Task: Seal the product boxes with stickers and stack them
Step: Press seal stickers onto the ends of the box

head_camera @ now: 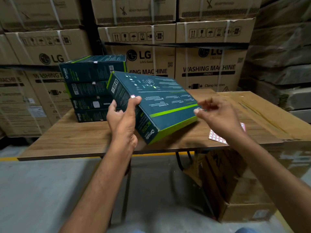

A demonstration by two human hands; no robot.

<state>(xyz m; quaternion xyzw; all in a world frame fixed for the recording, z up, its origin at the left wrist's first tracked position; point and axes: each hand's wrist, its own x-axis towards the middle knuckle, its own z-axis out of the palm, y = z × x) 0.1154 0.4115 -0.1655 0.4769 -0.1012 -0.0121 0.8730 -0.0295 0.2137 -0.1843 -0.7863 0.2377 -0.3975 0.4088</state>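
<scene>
stack [91, 88]: 4 boxes on counter [70, 137] | left hand [123, 118]: fingers gripping 1 tilted box [156, 105] | right hand [217, 113]: fingers pinching 1 sticker [199, 109] at box corner | 1 sticker sheet [218, 137]

Wooden table [70, 140]: box stack [90, 88], sticker sheet [218, 137]

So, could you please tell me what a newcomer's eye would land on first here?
Probably the dark teal product box with lime-green edges, tilted above the wooden table, gripped by the left hand while the right hand pinches at its right edge. Behind it to the left stands a stack of matching boxes, with LG washing machine cartons behind.
</scene>
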